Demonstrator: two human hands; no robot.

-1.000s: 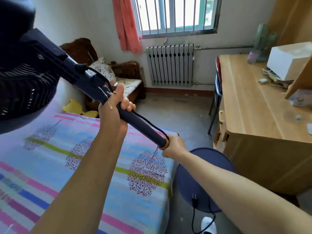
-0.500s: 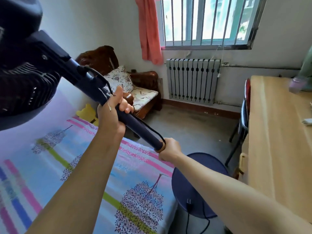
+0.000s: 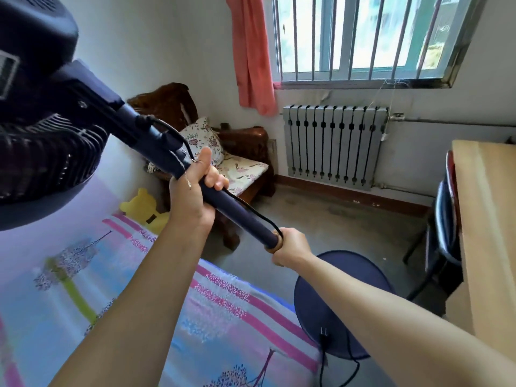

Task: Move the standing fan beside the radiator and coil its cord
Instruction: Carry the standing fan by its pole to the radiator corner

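Observation:
The dark blue standing fan is tilted in the air, its pole (image 3: 237, 210) slanting from the head (image 3: 42, 129) at upper left down to the round base (image 3: 337, 297) at lower right. My left hand (image 3: 192, 191) grips the upper pole. My right hand (image 3: 290, 247) grips the pole's lower end. The black cord (image 3: 251, 210) runs along the pole, and its plug (image 3: 324, 335) dangles in front of the base. The grey radiator (image 3: 332, 143) stands under the window at the far wall, well ahead of the fan.
A bed with a striped sheet (image 3: 167, 317) fills the lower left. A wooden armchair with cushions (image 3: 237, 163) stands left of the radiator. A wooden desk (image 3: 485, 233) and a chair (image 3: 444, 236) line the right. Bare concrete floor (image 3: 335, 219) lies between.
The view has shifted left and closer to the far wall, so the radiator and armchair look larger. Both hands keep the same grip on the pole.

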